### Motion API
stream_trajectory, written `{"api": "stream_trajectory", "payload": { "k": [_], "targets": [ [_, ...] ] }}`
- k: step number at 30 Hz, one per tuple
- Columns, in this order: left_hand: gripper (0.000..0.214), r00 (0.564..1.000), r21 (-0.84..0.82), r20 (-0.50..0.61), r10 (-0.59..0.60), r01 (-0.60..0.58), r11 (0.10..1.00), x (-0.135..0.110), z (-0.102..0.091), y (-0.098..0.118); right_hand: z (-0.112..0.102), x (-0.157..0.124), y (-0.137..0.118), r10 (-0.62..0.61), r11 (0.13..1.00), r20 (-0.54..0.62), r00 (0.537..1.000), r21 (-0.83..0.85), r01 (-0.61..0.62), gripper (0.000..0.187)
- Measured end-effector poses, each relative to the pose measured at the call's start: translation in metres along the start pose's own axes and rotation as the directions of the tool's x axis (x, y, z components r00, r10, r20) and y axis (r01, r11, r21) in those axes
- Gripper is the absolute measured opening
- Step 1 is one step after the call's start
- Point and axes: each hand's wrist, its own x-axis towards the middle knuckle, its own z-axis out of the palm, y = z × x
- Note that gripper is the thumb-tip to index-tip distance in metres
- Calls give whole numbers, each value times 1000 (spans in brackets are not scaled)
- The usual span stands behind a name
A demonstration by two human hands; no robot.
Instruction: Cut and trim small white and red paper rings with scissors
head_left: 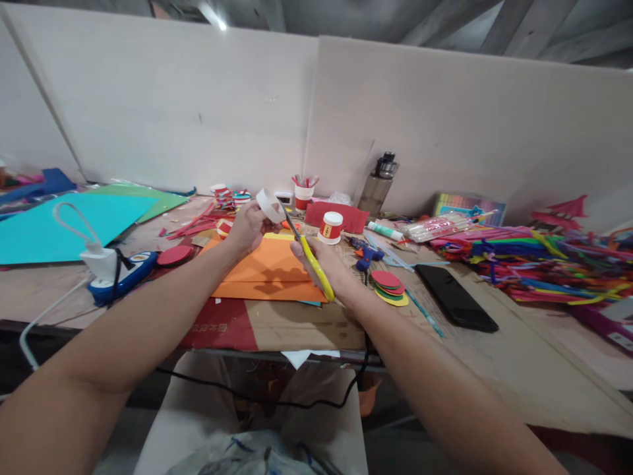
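My left hand (248,225) is closed on a white ring-shaped piece (268,205), held up above the orange paper. Whether it is a cut paper cup or a roll of tape I cannot tell. My right hand (329,261) grips scissors with yellow handles (317,269). Their dark blades point up and left, reaching the right side of the white piece. Beneath both hands lie sheets of orange paper (262,270) on a cardboard piece (306,323). A red and white paper cup (331,228) stands upside down just beyond my right hand.
To the right are a glue gun (366,254), colored paper discs (388,288), a black phone (455,297) and heaped pipe cleaners (524,257). A bottle (378,187) stands at the back. Leftward lie a blue power strip (123,277) and turquoise paper (64,227). A cable hangs below the table edge.
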Motion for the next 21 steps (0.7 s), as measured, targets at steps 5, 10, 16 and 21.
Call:
{"api": "stream_trajectory", "payload": {
  "k": [5,10,16,21],
  "targets": [
    [27,1000,0,17,-1,1,1000,1,-1,-2,-1,1,0,2,1000,10,1000,-19,-1,53],
    [26,1000,-15,21,-1,1,1000,1,0,0,1,2,2,-3,1000,-6,1000,-21,3,54],
    [27,999,-18,22,-32,32,999,1,1,3,5,2,7,0,1000,-8,1000,-6,0,54],
    [27,998,-31,4,-60,60,998,2,0,2,5,2,7,13,1000,-17,1000,8,-13,53]
  ]
}}
